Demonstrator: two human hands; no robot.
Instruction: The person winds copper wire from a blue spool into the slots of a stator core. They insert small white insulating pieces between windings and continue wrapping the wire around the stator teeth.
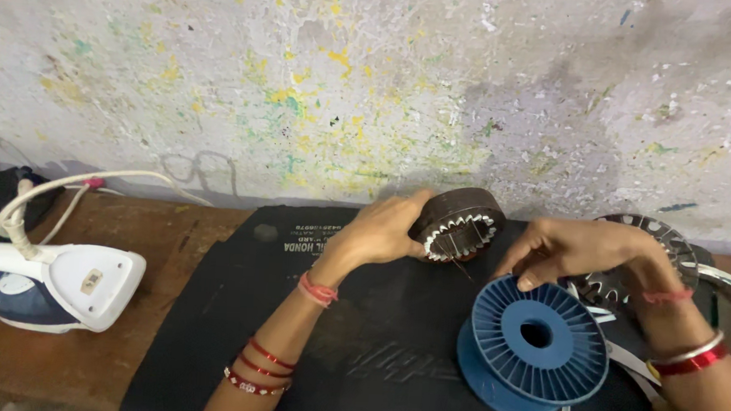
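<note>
I see my left hand [381, 231] with its grip closed around the dark, ring-shaped laminated metal stator core [458, 224], which it holds tilted on edge just above the black rubber mat [234, 324], at about twelve o'clock from the mat's middle. White slot liners line the core's inner teeth. My right hand [584, 252] sits at three o'clock from the core, fingers curled and pinched together over the top rim of a blue plastic spool with radial ribs [533, 344]; whether a strand of wire is caught in that grip I cannot tell, though a thin line runs from the core toward it. The spool rests on the mat at five o'clock from the core. Behind the right wrist, at three o'clock, lies a second toothed metal ring [652, 229]. Well apart, at nine o'clock on the wooden surface [82, 357], stands a white and blue electric iron [49, 285] with its pale cord [92, 181] looped above it.
</note>
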